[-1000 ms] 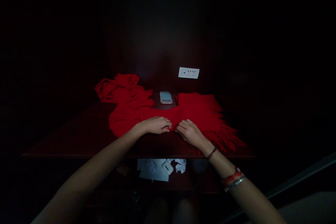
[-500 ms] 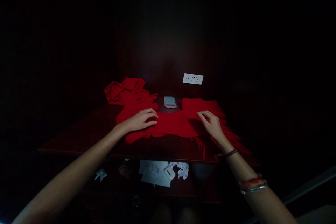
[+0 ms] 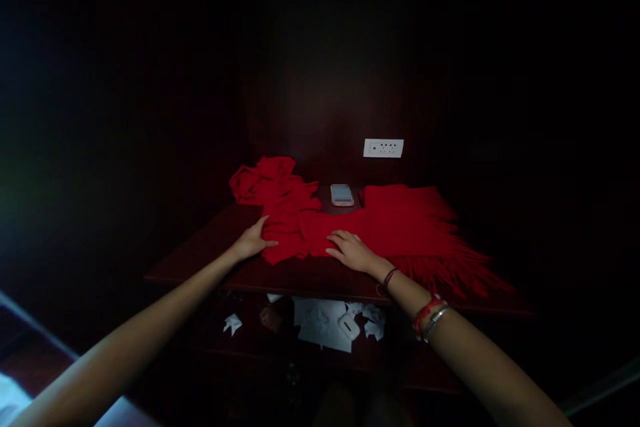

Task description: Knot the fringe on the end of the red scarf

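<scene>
A long red scarf [image 3: 410, 230] with fringe at its right end lies across the dark wooden desk. Its left part is a crumpled heap [image 3: 270, 180], while the right part lies flat and folded over. My left hand [image 3: 250, 241] is at the left edge of the scarf's near part, thumb and a finger spread apart against the cloth; its other fingers are hard to make out. Palm down on the middle of the scarf rests my right hand [image 3: 353, 251], its fingers stretched out and open.
Behind the scarf a phone [image 3: 342, 195] lies on the desk [image 3: 200, 240]. A white socket plate [image 3: 383, 148] is on the wall. On a lower shelf are a sheet of paper [image 3: 320, 323], a white earphone case [image 3: 349, 326] and crumpled paper [image 3: 233, 324]. The surroundings are very dark.
My right hand has moved left from the folded right part to the scarf's middle and lies flatter. My left hand has shifted back to the cloth's left edge. The view has turned slightly left.
</scene>
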A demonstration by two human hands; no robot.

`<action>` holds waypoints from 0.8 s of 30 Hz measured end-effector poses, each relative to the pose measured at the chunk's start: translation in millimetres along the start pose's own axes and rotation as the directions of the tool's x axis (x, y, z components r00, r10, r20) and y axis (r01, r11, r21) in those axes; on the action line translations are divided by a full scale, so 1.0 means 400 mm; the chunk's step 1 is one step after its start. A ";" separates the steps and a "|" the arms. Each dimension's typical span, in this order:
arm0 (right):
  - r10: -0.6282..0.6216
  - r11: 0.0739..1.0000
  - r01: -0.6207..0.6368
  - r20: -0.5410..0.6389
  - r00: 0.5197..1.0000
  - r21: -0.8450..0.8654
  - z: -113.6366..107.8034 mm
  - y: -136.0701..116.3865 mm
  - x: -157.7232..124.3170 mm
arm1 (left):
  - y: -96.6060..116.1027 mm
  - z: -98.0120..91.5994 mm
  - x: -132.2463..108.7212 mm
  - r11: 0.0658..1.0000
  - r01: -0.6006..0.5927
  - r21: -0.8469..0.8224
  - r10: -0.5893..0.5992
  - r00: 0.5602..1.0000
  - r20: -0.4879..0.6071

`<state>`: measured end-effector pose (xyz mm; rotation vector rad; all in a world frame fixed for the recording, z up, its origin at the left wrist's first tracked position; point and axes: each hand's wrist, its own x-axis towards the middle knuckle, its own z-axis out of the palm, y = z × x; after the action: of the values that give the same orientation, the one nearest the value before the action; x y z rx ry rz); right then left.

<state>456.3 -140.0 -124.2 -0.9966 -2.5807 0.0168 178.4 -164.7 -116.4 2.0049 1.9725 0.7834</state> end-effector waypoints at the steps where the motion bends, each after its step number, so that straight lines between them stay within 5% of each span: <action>1: 0.008 1.000 -0.008 -0.006 1.000 -0.012 0.009 0.003 -0.003 | 0.007 0.000 0.001 1.000 -0.001 0.023 0.001 1.000 -0.019; 4: 0.004 1.000 -0.004 -0.037 0.999 -0.016 0.020 0.012 -0.010 | 0.018 -0.036 0.012 0.985 -0.080 0.152 0.096 0.990 -0.100; 9: -0.029 1.000 0.030 -0.055 0.998 0.011 0.019 0.016 -0.008 | -0.008 -0.177 0.054 0.884 -0.182 0.431 0.311 0.917 -0.251; 12: -0.036 0.999 0.037 -0.064 0.997 0.019 0.020 0.017 -0.007 | -0.032 -0.233 0.076 0.893 -0.142 0.426 0.194 0.978 -0.081; 15: -0.029 0.999 0.031 -0.073 0.997 0.027 0.019 0.017 -0.008 | -0.060 -0.233 0.079 0.988 -0.044 0.150 0.017 0.984 0.176; 19: -0.020 0.999 0.024 -0.074 0.997 0.048 0.014 0.017 -0.010 | -0.090 -0.172 0.070 0.907 0.197 -0.373 -0.188 0.980 0.060; 24: 0.001 0.998 0.004 -0.082 0.997 0.065 0.012 0.025 -0.015 | -0.075 -0.096 0.091 0.786 0.218 -0.579 -0.204 0.975 0.091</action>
<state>465.1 -136.0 -131.9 -0.9514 -2.4905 0.0586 131.2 -135.0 -91.8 1.3944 1.6228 1.1334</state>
